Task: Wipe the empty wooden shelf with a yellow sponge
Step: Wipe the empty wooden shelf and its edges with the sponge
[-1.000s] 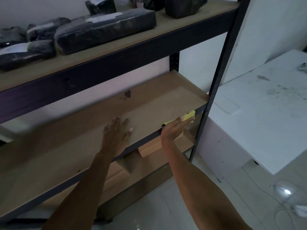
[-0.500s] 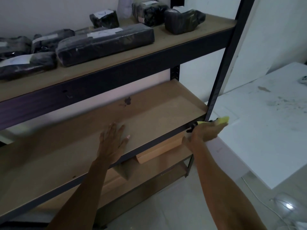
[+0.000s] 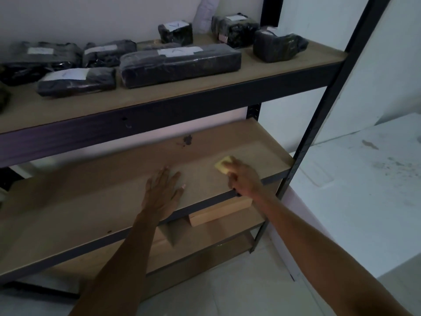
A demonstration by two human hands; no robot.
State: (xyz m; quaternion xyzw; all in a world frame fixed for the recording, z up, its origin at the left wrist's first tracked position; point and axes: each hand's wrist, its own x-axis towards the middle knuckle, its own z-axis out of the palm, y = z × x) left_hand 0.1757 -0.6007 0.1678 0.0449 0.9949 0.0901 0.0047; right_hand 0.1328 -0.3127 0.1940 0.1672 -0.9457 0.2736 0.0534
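Observation:
The empty wooden shelf (image 3: 95,201) is the middle board of a dark metal rack, with a dark stain (image 3: 187,140) near its back edge. My right hand (image 3: 245,179) grips the yellow sponge (image 3: 224,164) and holds it down on the right part of that board. Only the sponge's far left corner shows past my fingers. My left hand (image 3: 163,195) lies flat on the board near the front edge, fingers straight and spread, a short way left of the sponge.
The upper shelf (image 3: 314,58) carries several black wrapped packages (image 3: 180,65). A wooden block (image 3: 219,213) lies on the lower shelf below my right hand. The rack's dark upright post (image 3: 319,119) stands just right of the board; a white table (image 3: 364,190) sits beyond it.
My right hand carried the sponge from beyond the shelf's right front corner up and left onto the middle board. My left hand stayed flat in place. The camera tilted up.

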